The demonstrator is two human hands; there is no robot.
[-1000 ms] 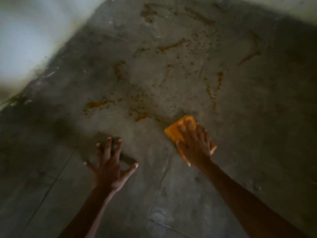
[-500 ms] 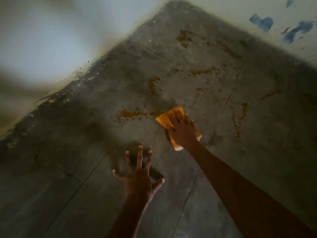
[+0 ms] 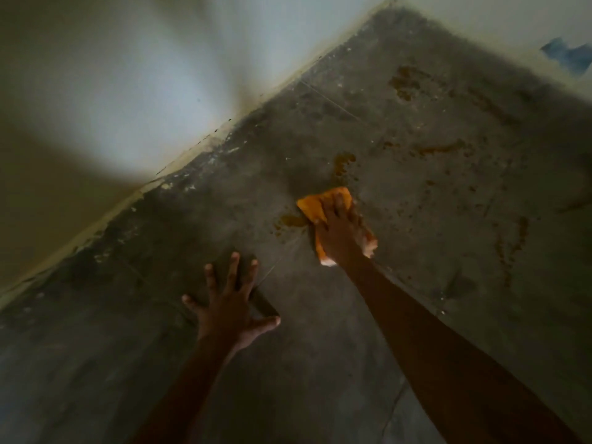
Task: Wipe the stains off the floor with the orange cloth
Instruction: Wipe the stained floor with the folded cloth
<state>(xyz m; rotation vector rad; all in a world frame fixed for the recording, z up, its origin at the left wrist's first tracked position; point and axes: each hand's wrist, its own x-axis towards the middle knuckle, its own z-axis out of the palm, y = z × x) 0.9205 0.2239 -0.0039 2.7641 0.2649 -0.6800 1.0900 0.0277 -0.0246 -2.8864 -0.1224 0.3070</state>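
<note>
**Grey tiled floor in a room corner, with both hands down on it**

Grey floor tiles [image 3: 320, 363] meet a pale wall [image 3: 128, 75] along a diagonal skirting line; a second wall at upper right bears a blue patch [image 3: 570, 54]. Brown-orange stains [image 3: 344, 163] are scattered over the far tiles: one blotch just beyond the cloth, one smear [image 3: 290, 222] touching its left edge, a streak [image 3: 439, 149] farther right, and faint speckles toward the right margin. Orange cloth [image 3: 315, 206] lies flat on the floor near the centre of the view, a pale edge showing at its near corners. Right hand [image 3: 341, 233] rests palm-down on the cloth, fingers extended and pressing rather than curled around it; the far left corner of the cloth projects beyond the fingertips. Left hand [image 3: 229, 304] is planted on bare floor, near and to the left of the cloth, fingers spread wide, thumb out to the right, holding nothing. Both forearms are bare
</note>
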